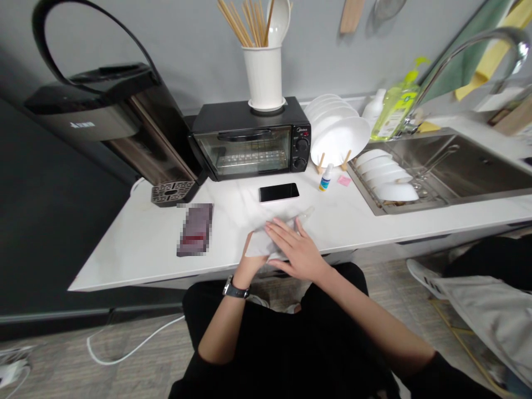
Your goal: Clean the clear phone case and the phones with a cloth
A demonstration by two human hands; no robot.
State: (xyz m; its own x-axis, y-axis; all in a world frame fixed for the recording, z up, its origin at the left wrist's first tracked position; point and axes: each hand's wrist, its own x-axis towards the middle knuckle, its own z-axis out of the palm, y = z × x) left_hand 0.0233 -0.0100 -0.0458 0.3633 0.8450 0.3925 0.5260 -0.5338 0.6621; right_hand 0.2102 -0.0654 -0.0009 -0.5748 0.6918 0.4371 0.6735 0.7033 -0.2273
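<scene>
My left hand (251, 258), with a dark-strapped watch at its wrist, is mostly covered by a thin white, partly see-through sheet (258, 244). Whether this is a glove or a tissue I cannot tell. Its pale tip sticks out beyond the fingers to the upper right. The left fingers are hidden. Across the white sheet lies my right hand (297, 252), fingers stretched out flat and thumb apart. Both hands are above the counter's front edge. Just beyond them a black-screened phone (279, 192) lies on the counter.
On the white counter (137, 244) are a pixelated dark packet (195, 230), a small spray bottle (326, 178), and a pink square (344, 180). Behind stand a water dispenser (153, 138), toaster oven (253, 152) and plates (341, 141). A sink (469, 172) and another person's sleeve (490, 316) are right.
</scene>
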